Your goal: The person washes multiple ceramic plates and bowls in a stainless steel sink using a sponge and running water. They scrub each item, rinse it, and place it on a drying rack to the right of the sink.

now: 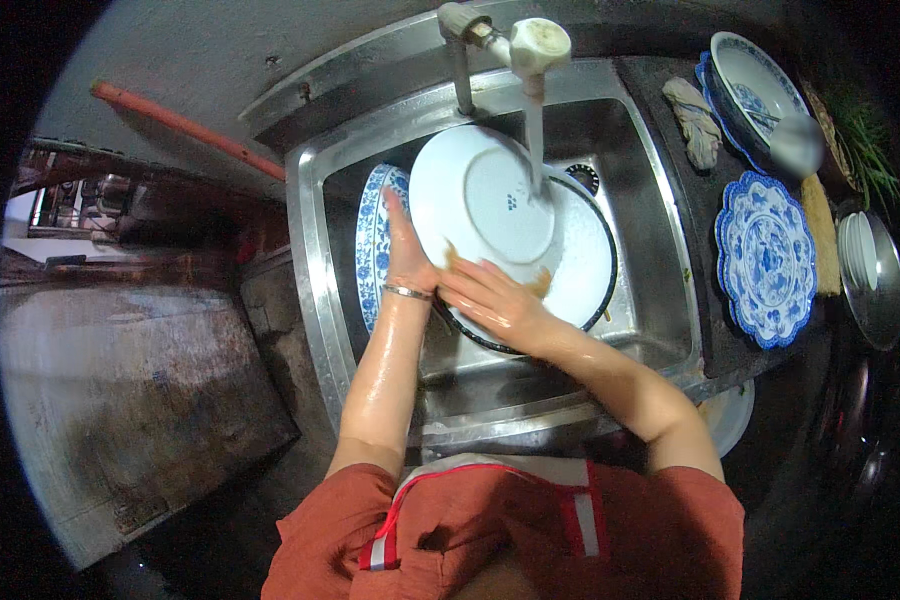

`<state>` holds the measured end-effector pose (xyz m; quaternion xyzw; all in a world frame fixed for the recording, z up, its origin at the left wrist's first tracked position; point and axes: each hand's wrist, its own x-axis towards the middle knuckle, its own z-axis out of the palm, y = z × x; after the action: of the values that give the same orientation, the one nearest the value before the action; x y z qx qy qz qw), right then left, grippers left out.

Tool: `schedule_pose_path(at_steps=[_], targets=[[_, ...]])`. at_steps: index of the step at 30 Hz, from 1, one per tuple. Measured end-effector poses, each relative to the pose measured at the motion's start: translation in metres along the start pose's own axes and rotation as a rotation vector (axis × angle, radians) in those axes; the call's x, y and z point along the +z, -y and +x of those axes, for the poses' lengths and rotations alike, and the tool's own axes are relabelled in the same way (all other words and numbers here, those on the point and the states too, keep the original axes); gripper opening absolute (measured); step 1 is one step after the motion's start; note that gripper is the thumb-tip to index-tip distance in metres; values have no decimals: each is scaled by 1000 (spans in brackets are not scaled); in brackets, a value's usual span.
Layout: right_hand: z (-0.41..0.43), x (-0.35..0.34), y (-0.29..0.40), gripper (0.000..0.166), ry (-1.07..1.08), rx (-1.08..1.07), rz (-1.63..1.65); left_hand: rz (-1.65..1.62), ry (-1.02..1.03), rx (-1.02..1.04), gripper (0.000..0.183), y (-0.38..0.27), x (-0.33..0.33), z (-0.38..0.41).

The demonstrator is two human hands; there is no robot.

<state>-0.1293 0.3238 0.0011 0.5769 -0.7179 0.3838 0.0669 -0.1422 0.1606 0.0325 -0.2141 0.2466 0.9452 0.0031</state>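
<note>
In the steel sink, my left hand [407, 247] grips the left edge of a white plate [450, 180], whose underside faces me. Under my right hand [502, 304], pressed on the plate's lower part, a tan scrubbing cloth or sponge [540, 283] partly shows. Water runs from the faucet [540, 56] onto the plate. Beneath it is a white basin with a dark rim [589, 262]. A blue-and-white patterned dish [371, 240] stands at the sink's left wall, partly behind my left hand.
Right of the sink [682, 300], the dark counter holds a scalloped blue-and-white plate [766, 259], a crumpled cloth [694, 124], stacked bowls [757, 75] and a metal bowl with white dishes [889, 300]. A drain [583, 178] shows at the sink's back. An orange pipe [187, 131] lies at upper left.
</note>
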Motion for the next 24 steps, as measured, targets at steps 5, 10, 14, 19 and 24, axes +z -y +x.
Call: schedule_pose_path(at_steps=[5,10,14,19,24], targets=[[-82,-41,-49,41,-60,616,-169,431,-3,15,40,-10,-11,-9],[-74,-75,-82,62,-642,1263,916,300,25,91,48,-7,-24,-24],[-69,-91,-96,62,-647,1101,1756,143,105,24,51,3,-23,3],[-53,-140,-80,56,-664,949,1427,286,-80,-30,56,18,6,46],[-43,-172,-36,45,-414,1037,859,513,-166,-90,78,48,27,62]])
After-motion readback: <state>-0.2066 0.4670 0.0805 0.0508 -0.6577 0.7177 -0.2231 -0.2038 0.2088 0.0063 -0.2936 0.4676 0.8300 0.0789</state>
